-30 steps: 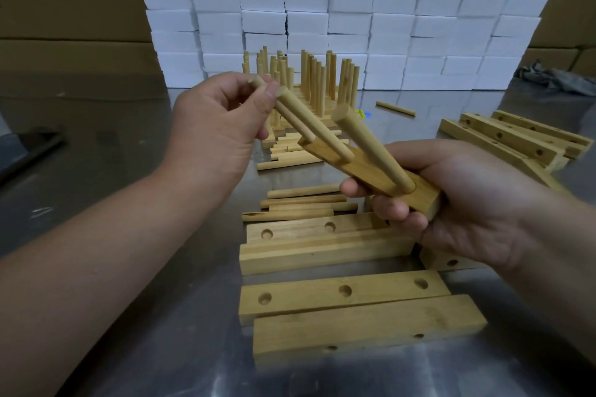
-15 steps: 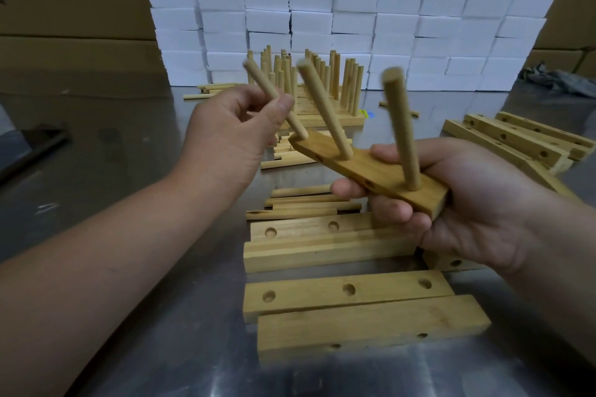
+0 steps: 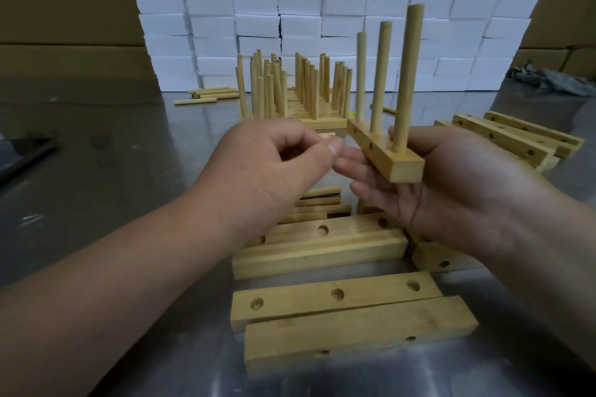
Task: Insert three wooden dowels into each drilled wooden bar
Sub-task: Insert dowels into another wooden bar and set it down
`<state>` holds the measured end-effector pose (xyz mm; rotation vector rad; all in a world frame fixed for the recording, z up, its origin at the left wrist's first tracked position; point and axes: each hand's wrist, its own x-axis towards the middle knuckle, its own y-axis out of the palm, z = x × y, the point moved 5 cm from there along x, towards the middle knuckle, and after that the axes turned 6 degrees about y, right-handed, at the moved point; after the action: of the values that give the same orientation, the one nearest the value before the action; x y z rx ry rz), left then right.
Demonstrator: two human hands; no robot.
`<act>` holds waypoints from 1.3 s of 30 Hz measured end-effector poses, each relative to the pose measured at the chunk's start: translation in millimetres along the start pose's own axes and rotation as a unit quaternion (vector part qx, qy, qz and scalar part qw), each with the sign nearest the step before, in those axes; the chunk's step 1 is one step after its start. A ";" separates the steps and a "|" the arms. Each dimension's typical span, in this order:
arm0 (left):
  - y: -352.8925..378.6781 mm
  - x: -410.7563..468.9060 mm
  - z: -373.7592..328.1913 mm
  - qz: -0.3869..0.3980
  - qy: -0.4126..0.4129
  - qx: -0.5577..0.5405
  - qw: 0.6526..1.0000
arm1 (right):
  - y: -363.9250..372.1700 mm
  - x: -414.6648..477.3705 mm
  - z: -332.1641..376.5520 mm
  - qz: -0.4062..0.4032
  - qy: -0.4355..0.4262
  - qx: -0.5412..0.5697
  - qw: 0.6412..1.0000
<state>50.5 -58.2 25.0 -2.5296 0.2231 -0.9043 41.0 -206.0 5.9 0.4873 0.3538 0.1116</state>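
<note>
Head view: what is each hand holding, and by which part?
Right hand grips the bar with three dowels from beneath, fingers under its near half. Left hand is curled, holding nothing visible.

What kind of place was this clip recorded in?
Probably a small factory or packing workshop: a steel table holds many drilled wooden bars and finished bars with dowels, with stacked white boxes and cardboard cartons behind.

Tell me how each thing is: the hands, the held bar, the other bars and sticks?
held bar, level, three dowels standing in it.
right hand, holds the held bar.
left hand, fingers curled, nothing seen in it.
front bars, lying flat, holes empty.
back bars, already filled.
loose dowels, lying flat.
</note>
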 end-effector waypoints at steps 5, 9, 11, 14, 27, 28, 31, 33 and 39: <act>14.5 -5.2 -6.1 0.054 -0.033 -0.035 0.997 | 2.9 5.2 -3.5 -0.006 -0.017 0.006 1.000; 15.8 -6.2 -8.2 0.048 -0.041 0.014 0.998 | 7.1 4.2 -7.1 0.001 -0.023 0.025 0.999; 15.6 -6.5 -9.3 0.046 -0.044 0.045 0.997 | 8.4 3.3 -7.9 0.004 -0.028 0.037 0.999; 18.0 -7.2 -6.2 0.045 -0.071 0.072 0.994 | 10.5 4.7 -9.6 0.010 -0.032 0.036 0.999; -12.7 1.3 -2.2 -0.088 -0.029 0.146 0.985 | 2.8 5.5 -4.3 -0.027 -0.053 0.031 0.998; -18.6 3.0 -0.3 -0.111 -0.026 0.142 0.983 | 1.5 5.1 -3.9 -0.033 -0.056 0.030 0.997; -37.6 9.6 9.7 -0.169 -0.027 0.129 0.977 | -0.9 4.8 -2.7 -0.035 -0.061 0.027 0.997; -49.4 13.3 18.2 -0.199 -0.031 0.141 0.969 | -1.8 4.8 -2.3 -0.034 -0.063 0.023 0.997; -81.3 20.1 55.3 -0.268 -0.090 0.214 0.935 | -2.5 6.5 -2.0 -0.023 -0.066 0.009 0.998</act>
<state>101.3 27.7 35.5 -2.2562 -0.6817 -0.7881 46.4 -206.1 1.0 0.5011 0.2373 0.0320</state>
